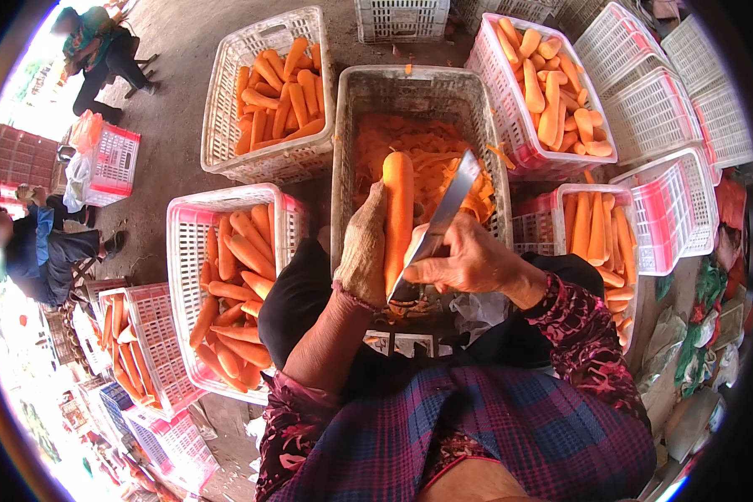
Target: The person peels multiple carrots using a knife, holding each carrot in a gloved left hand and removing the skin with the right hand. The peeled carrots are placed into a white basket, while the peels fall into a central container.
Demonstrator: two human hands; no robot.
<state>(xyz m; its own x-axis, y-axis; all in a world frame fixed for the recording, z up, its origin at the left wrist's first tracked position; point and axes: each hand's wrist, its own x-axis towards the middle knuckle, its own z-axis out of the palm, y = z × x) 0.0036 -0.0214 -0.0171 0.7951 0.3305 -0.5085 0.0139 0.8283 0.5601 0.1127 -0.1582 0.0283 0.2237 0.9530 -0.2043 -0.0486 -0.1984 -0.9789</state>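
In a knitted glove, my left hand [363,248] grips a carrot [398,210] that stands lengthwise in front of me. My bare right hand [458,256] holds a metal blade tool [448,197], whose lower end lies close to the carrot's near end; whether they touch I cannot tell. Both hands are over the near part of a dirty plastic crate [421,74]. Orange carrot peelings [414,135] cover much of the inside of that crate. The fingers of my left hand are partly hidden behind the carrot.
Crates of carrots stand around me: at the back left [226,94], near left [182,251], back right [514,125] and near right [630,207]. Stacked white crates [649,106] are farther right. Two people sit at the far left, one [94,50] behind the other [44,245]. A plastic bag [480,310] lies near my knees.
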